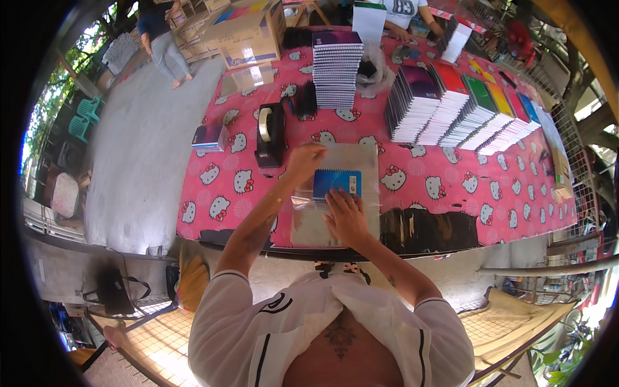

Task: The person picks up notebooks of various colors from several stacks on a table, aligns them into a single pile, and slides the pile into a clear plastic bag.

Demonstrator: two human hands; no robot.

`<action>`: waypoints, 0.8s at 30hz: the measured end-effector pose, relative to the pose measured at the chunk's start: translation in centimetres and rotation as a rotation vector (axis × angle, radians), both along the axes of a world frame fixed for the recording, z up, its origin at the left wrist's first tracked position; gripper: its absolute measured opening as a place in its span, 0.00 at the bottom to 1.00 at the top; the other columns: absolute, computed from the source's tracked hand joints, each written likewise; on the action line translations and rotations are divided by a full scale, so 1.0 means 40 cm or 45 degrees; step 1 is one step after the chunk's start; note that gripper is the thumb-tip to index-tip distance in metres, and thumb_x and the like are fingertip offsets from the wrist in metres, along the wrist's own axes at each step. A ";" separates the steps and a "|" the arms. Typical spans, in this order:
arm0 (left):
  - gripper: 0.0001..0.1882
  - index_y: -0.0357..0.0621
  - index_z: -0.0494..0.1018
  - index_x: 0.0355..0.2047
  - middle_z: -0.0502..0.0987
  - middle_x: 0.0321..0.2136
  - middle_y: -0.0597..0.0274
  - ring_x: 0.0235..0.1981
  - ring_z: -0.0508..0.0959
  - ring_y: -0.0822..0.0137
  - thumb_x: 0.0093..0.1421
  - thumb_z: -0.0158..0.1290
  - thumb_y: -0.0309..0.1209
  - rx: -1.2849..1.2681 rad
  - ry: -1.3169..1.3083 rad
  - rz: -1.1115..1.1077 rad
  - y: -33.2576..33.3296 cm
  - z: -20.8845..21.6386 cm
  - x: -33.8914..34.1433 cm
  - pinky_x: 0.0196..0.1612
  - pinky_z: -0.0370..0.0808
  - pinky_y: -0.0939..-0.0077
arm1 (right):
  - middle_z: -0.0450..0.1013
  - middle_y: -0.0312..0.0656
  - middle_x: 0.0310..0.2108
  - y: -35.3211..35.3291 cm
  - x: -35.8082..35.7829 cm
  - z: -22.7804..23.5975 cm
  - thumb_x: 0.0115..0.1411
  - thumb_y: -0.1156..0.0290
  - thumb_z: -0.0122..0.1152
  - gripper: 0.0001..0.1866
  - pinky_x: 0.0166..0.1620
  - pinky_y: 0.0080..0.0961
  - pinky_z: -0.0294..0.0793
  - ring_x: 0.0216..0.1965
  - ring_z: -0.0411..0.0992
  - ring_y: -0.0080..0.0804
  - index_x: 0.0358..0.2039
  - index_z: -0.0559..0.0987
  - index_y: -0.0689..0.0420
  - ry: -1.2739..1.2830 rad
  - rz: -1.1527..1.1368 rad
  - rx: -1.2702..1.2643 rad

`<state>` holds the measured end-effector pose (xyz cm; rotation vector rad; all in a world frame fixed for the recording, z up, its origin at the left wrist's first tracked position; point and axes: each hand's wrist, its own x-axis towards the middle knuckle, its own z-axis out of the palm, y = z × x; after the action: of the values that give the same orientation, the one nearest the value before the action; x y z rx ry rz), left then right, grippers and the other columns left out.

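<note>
A blue spiral notebook [333,180] lies on a stack of clear plastic sheets [316,227] in front of me. My right hand [347,214] rests on its near edge, fingers spread and flat. Above the notebook's far left corner is my left hand [307,161], its fingers curled together; whatever they may pinch is too small to make out. Just left of that hand stands a black tape dispenser [271,147] with a roll of tape [265,124]. A small stack of notebooks [210,138] sits farther left.
A tall notebook stack [336,71] stands at the back, beside a cardboard box [250,35]. Rows of coloured notebooks [451,106] line the right side of the pink patterned table cover [412,187]. One person [162,39] walks at the far left; another [407,16] works across the table.
</note>
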<state>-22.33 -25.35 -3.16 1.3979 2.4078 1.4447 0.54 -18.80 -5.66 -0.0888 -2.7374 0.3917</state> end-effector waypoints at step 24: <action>0.05 0.47 0.80 0.31 0.80 0.33 0.60 0.38 0.81 0.57 0.55 0.58 0.31 -0.534 0.670 -0.290 0.027 0.070 0.057 0.41 0.76 0.61 | 0.67 0.41 0.60 -0.003 -0.003 0.012 0.55 0.65 0.63 0.29 0.64 0.49 0.58 0.63 0.62 0.38 0.58 0.72 0.56 0.027 -0.020 -0.030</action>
<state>-20.04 -24.27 -0.35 2.0204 2.4883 0.5172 0.41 -18.90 -5.18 -0.1112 -2.7099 0.4180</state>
